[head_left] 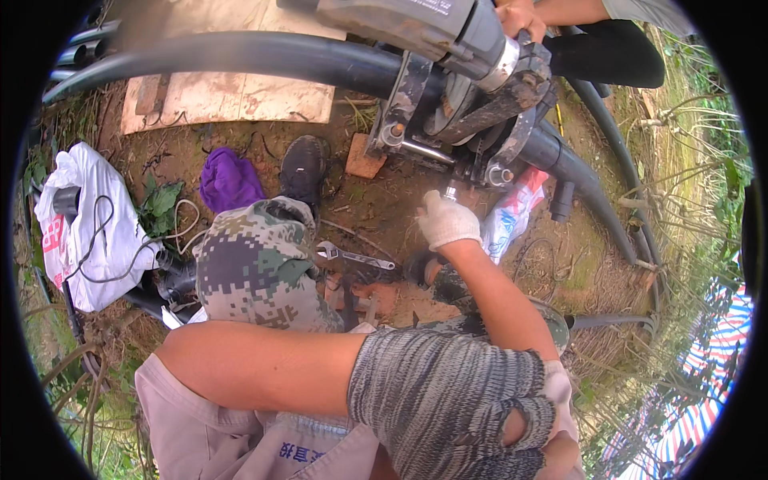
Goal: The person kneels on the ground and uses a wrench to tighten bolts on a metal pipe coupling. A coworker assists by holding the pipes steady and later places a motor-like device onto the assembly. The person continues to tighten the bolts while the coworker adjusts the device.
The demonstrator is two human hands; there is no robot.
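My right hand (450, 222), in a whitish glove, is closed around a short shiny metal rod end (451, 192) just below a pipe clamp frame (500, 174). The frame encircles a thick black pipe (320, 61). Above it sits a grey motor-driven tool (416, 24) with a metal collar, and another person's hand (522, 18) rests by it. Across my body lies my left arm, with my left hand (448, 400) in a grey knitted covering with a hole, close to my right upper arm. Its fingers are hidden or unclear.
An adjustable wrench (358, 256) lies on the soil between my camouflage-clad legs. Nearby are a brick piece (366, 156), purple cloth (230, 179), white sack with cord (100, 232), and wooden board (232, 100). Black pipes (616, 136) and dry stems run along the right.
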